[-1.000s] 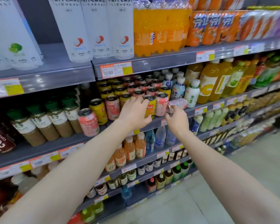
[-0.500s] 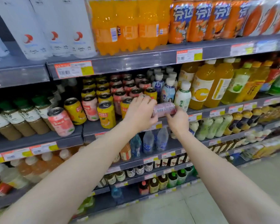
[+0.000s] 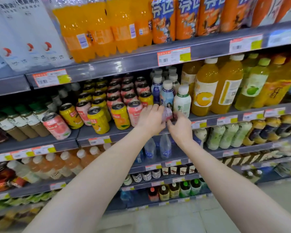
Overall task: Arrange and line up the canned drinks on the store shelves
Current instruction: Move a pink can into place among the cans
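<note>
we grip the pink metal drink can (image 3: pixel 168 113) sideways, fingers of left hand (image 3: pixel 149 120) and right hand (image 3: pixel 181 128) curled round it, same as half a second ago.

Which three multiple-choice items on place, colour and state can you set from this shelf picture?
1. Where is the held pink can? A. on the floor; B. beside the white-capped bottles, on the can shelf; C. on the top shelf.
2. The standing cans are: A. yellow and pink; B. blue and green; C. all black.
3. The left hand and right hand are: A. hanging idle; B. gripping one can together; C. each holding a bottle.
Answers: B, it shows next to those bottles; A, no other can colours show; B, both grip the pink can.
</note>
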Demonstrator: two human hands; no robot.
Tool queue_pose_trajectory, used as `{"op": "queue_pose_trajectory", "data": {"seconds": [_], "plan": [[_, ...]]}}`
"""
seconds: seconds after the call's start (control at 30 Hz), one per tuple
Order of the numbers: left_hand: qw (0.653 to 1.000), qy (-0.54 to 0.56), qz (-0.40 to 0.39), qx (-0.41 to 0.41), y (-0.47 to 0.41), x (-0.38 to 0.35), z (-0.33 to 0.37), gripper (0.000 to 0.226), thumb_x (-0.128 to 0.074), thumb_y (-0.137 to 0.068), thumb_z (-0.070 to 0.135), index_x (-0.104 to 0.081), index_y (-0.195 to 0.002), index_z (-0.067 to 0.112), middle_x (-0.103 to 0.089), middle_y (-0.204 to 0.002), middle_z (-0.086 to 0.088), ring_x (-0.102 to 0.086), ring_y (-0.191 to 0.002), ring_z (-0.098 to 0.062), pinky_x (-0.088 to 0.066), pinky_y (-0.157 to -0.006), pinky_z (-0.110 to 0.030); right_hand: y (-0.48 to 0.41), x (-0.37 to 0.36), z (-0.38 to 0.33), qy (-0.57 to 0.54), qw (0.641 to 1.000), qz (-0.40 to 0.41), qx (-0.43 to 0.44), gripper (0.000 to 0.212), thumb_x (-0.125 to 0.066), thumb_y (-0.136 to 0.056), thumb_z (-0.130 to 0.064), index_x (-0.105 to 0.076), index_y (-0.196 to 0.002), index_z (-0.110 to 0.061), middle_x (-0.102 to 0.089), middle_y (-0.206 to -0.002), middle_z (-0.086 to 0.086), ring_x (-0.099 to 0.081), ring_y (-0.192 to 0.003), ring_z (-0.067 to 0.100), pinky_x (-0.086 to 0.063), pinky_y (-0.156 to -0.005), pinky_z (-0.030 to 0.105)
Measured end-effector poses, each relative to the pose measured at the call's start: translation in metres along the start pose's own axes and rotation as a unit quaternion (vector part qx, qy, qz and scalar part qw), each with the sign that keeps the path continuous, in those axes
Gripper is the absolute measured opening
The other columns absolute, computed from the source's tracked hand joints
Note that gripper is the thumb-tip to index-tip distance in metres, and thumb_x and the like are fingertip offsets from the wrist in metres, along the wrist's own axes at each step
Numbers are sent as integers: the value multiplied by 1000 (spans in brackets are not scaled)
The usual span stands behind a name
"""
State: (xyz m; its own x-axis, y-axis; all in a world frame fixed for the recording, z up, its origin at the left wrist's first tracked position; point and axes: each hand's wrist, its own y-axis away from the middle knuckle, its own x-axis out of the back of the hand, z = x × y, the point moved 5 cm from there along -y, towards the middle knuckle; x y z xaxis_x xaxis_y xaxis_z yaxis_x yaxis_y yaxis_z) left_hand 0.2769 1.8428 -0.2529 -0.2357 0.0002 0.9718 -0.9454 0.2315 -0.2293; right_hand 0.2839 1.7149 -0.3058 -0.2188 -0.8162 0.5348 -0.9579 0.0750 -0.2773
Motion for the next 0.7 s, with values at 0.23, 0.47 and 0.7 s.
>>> {"op": "queue_pose_trajectory", "data": {"seconds": [0.23, 0.47, 0.7], "plan": [[997, -21, -62, 37, -24, -20, 5, 73, -67, -89, 48, -39, -148, 15, -54, -139, -11, -52, -126, -34, -42, -99, -42, -6, 8, 9, 5, 999, -28, 15, 47, -65, -89, -18, -59, -135, -11, -66, -127, 11, -62, -116, 28, -53, -94, 39], [994, 3, -104, 34, -43, -20, 0, 80, -73, -86, 46, -35, -151, 17, -52, -144, -12, -53, -126, -36, -43, -96, -40, -13, 13, 13, 7, 999, -28, 33, 42, -65, -90, -11, -60, -132, -4, -65, -126, 15, -61, -116, 30, -45, -93, 30], [997, 48, -41, 39, -36, -13, -1, 81, -72, -86, 47, -34, -152, 20, -50, -139, -10, -52, -124, -34, -47, -93, -41, -15, 6, 15, -46, 999, -15, 13, 39, -67, -92, -21, -62, -128, -6, -67, -119, 13, -62, -111, 26, -42, -86, 24]]}}
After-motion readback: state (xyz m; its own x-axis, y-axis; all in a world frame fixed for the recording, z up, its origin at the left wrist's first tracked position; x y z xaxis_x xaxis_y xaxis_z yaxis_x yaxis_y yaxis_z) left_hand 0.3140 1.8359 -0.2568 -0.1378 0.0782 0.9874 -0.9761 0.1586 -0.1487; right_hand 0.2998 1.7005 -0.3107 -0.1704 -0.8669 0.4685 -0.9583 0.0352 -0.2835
